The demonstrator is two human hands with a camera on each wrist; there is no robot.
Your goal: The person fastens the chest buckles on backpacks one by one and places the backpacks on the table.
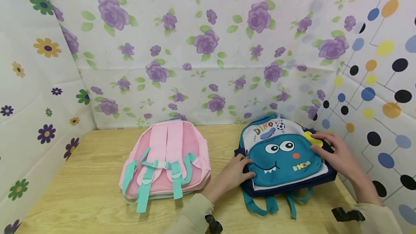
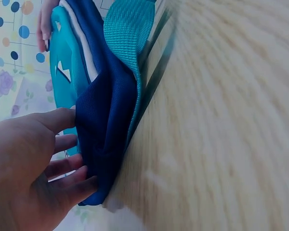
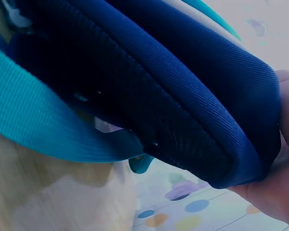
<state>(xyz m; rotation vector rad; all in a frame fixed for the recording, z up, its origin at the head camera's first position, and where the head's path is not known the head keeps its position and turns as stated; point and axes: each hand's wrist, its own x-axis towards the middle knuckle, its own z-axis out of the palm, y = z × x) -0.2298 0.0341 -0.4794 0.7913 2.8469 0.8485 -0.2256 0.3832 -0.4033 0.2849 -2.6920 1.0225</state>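
Note:
A teal, white and navy children's backpack (image 1: 286, 161) with a cartoon dinosaur face lies front up at the right of the table. At its left side, my left hand (image 1: 235, 172) holds the edge, its bent fingers against the navy side (image 2: 108, 110). My right hand (image 1: 334, 151) grips the opposite side, thumb on the front by a yellow piece (image 1: 312, 139). In the right wrist view, that hand wraps round the navy corner (image 3: 250, 115), with the underside showing above the tabletop. Teal straps (image 1: 269, 205) hang out below the bag.
A pink backpack (image 1: 165, 154) lies to the left, its shoulder-strap side up, with mint-green straps (image 1: 144, 190). The wooden table (image 1: 84, 190) is bounded by a rose-patterned cloth (image 1: 208, 42) behind, a flower-print cloth at left and a dotted cloth (image 1: 373, 93) at right.

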